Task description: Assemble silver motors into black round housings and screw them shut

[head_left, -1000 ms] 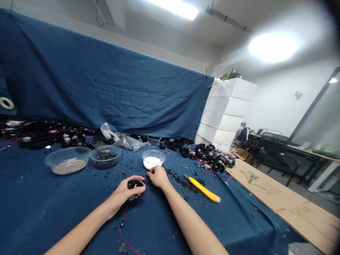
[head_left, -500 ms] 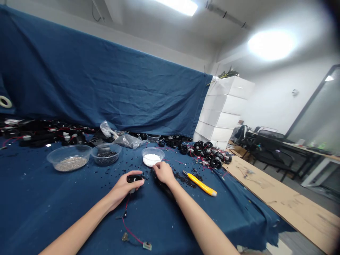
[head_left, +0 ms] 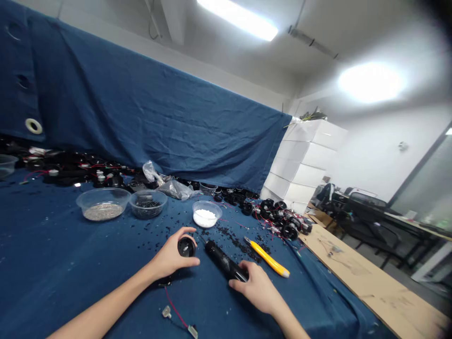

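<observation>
1. Your left hand (head_left: 173,259) curls closed around a round black cap (head_left: 186,246), its round end facing up.
2. Your right hand (head_left: 257,288) grips the end of a black cylinder (head_left: 225,260) lying on the blue-clothed desk (head_left: 52,263), just beside a yellow utility knife (head_left: 267,257).
3. The step in hand looks like joining these parts; the next move calls for lining up cap and cylinder.

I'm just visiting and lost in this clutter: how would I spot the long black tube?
On the blue cloth-covered table, find the clear bowl of white granules. Just nearer you, a long glossy black cylinder lies slanted under the right hand. Unlike the short round black piece in the left hand, it is long and slim, beside a yellow utility knife.
</observation>
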A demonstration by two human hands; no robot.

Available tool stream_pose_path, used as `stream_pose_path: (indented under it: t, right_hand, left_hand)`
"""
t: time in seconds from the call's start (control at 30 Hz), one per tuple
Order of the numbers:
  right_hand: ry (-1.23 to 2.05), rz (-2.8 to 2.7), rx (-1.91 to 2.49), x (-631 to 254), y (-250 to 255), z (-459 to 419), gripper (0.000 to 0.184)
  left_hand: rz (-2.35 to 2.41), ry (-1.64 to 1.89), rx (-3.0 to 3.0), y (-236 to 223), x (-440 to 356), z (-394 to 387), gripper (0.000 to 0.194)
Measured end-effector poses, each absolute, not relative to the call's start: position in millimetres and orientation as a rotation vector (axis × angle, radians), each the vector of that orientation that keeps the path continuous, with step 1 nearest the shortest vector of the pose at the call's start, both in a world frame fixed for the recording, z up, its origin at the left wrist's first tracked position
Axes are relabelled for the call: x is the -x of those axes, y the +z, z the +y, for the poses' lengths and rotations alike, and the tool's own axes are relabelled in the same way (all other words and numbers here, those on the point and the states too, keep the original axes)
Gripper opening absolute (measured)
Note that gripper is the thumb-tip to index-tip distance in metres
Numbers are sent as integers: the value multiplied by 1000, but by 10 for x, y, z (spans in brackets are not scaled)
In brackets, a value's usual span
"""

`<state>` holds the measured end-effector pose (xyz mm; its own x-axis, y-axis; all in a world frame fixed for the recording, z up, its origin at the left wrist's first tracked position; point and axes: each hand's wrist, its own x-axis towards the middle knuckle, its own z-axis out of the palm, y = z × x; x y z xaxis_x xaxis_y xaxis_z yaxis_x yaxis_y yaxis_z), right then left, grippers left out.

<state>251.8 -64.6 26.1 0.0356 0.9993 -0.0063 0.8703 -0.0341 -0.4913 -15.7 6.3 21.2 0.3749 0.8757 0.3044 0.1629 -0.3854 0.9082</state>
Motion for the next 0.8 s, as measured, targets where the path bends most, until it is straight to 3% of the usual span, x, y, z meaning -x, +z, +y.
stream_pose_path:
  t: [0.13,0.2,0.4,0.8]
  right_hand:
    - [1035,-1629,1699,-2607,372,-874,39]
    - [1122,-1543,1656,-2624,479,-1055,44]
    - [1086,-1608,1779,-2514,704,-1339,46]
    - [1028,-1759,1826,-2463,786,-1257,45]
  left_hand:
    - [1029,1112,-1989,259,157,5,79]
    - [1065,1158,-2026,283,147,-14,78]
    - [1097,1206,-2106,298,136,-33,63]
    - [1039,1114,-2257,238,163,-51,64]
